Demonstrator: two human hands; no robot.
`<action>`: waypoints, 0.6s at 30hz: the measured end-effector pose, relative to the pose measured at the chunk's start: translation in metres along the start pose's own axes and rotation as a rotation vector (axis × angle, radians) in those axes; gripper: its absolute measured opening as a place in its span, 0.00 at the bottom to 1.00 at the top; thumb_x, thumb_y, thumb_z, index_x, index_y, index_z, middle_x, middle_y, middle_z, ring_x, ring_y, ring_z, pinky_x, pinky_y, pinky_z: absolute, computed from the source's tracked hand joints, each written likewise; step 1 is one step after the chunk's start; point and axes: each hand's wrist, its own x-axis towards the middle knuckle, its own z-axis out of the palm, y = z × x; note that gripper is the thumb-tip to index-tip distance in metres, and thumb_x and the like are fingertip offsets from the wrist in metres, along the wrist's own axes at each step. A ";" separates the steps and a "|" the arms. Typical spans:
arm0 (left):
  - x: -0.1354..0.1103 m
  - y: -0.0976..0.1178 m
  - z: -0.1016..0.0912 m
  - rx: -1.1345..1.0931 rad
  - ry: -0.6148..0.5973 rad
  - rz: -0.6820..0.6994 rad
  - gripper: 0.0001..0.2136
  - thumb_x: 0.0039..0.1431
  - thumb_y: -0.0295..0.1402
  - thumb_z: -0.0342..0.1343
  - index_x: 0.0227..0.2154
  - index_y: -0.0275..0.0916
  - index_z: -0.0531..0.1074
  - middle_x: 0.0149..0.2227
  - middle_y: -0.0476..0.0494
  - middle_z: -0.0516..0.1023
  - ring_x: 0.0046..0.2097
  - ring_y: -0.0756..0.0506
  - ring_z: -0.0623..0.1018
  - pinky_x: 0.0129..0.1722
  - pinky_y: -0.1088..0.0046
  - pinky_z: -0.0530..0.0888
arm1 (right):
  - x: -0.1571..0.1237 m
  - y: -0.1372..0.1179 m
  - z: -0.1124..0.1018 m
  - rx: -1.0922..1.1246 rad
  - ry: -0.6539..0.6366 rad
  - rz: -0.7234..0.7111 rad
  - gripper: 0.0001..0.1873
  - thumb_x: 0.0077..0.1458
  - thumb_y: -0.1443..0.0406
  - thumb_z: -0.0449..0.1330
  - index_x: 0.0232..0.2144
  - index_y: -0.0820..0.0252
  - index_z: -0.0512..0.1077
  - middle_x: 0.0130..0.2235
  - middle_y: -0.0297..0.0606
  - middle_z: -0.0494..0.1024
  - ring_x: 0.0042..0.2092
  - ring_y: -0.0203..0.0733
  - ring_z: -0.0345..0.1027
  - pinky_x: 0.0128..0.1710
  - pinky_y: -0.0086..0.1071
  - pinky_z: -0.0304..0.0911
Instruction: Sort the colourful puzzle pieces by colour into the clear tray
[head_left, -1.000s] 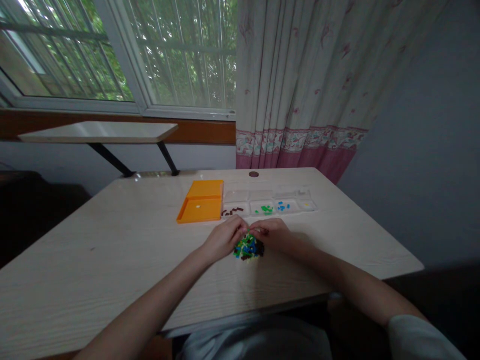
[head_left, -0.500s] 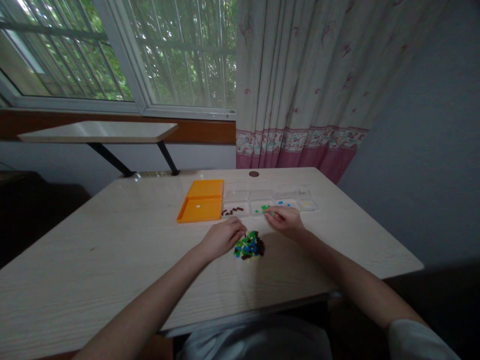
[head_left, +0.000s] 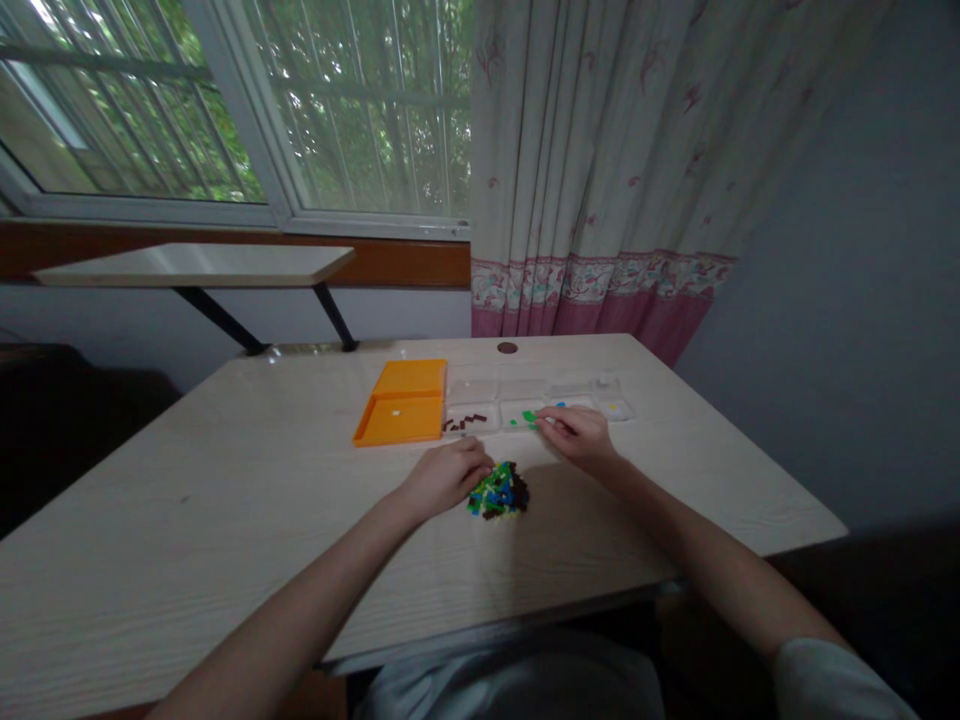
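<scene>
A small heap of mixed building bricks (head_left: pixel 496 492), green, blue, brown and yellow, lies on the table in front of me. My left hand (head_left: pixel 448 474) rests at its upper left edge, fingers curled together; whatever may be between the tips is hidden. Over the clear compartment tray (head_left: pixel 489 430), my right hand (head_left: pixel 579 436) has thumb and fingers pinched beside the green bricks (head_left: pixel 529 417), and I cannot make out what is in the pinch. Brown bricks (head_left: pixel 471 420) lie in the compartment to the left. A blue brick (head_left: pixel 561 405) shows behind my right fingers.
An open orange case (head_left: pixel 405 432) with a small white piece (head_left: pixel 396 413) in it adjoins the tray's left side. A yellow piece (head_left: pixel 613 407) sits in the right-hand compartment. A raised shelf (head_left: pixel 202 262) stands at the back left, and a curtain (head_left: pixel 592 290) hangs behind the table (head_left: pixel 262 500).
My right hand has shifted slightly right and away from me over the tray, covering more of the blue bricks. My left hand stays by the heap, with little movement.
</scene>
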 end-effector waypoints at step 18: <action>-0.001 -0.002 -0.003 0.049 0.025 0.011 0.08 0.58 0.33 0.46 0.33 0.40 0.69 0.34 0.46 0.69 0.37 0.48 0.71 0.37 0.75 0.67 | 0.001 0.003 -0.001 -0.025 -0.017 0.014 0.10 0.52 0.62 0.55 0.28 0.61 0.75 0.14 0.28 0.63 0.18 0.29 0.56 0.22 0.23 0.55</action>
